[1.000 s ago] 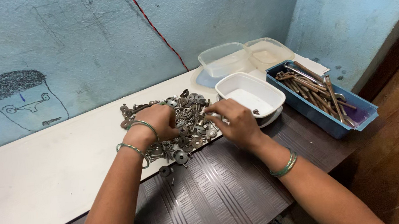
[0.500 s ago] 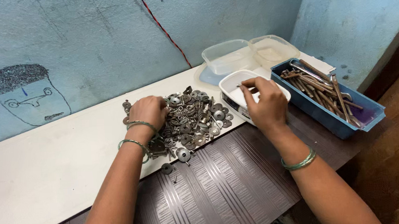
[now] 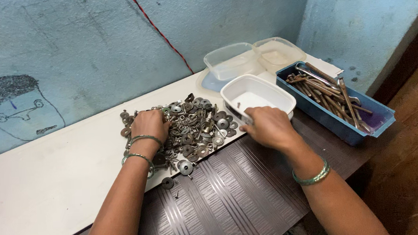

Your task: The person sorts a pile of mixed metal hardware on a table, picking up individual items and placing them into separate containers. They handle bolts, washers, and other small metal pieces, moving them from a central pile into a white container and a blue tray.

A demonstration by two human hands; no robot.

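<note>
Now the right hand (image 3: 267,127) is back at the near rim of the white tub (image 3: 257,96), knuckles up and fingers curled under, so I cannot tell whether it pinches anything; half a second ago it was out over the tub, and one small dark piece now lies on the tub's white floor. That reads as a piece dropped and the hand coming back toward the heap. Over on the other side, the left hand (image 3: 150,126) stays planted on the pile of washers and nuts (image 3: 190,128), fingers spread loosely and pressed into the metal, gripping nothing I can make out. The pile sits where the white desk (image 3: 44,190) meets the dark ribbed mat (image 3: 223,199), with a few washers strayed onto the mat. Further back, two clear empty tubs (image 3: 251,57) wait against the blue wall, and the blue tray of long rusty bolts (image 3: 336,97) lies just beside the white tub.
</note>
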